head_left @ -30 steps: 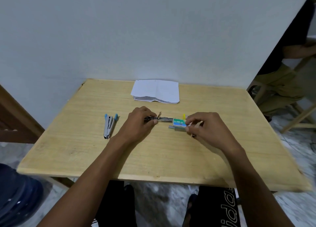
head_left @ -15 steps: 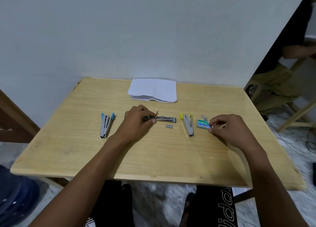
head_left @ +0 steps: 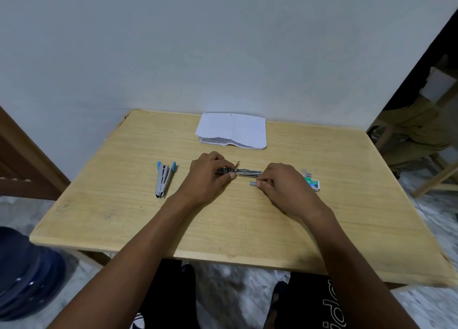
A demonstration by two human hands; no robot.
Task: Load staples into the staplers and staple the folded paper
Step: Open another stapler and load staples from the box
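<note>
My left hand [head_left: 210, 177] grips the rear of an opened metal stapler [head_left: 249, 172] lying at the middle of the wooden table [head_left: 223, 229]. Just in front of the stapler's open channel, my right hand [head_left: 285, 187] pinches a short grey staple strip [head_left: 252, 183] against the tabletop. A green staple box [head_left: 312, 182] lies to the right of that hand, with a few loose staples [head_left: 306, 172] behind it. A blue-tipped stapler [head_left: 163, 180] lies to the left. The folded white paper [head_left: 233, 130] rests at the back edge. My right hand hides the yellow-tipped stapler.
A white wall stands right behind the table. A blue water jug [head_left: 27, 274] sits on the floor at lower left. At the far right, a seated person's legs [head_left: 416, 130] and wooden chair legs [head_left: 438, 177] are near the table's corner.
My right hand has left the staple box and moved left to the staple strip by the open stapler, now covering the yellow-tipped stapler. My left hand has stayed on the stapler.
</note>
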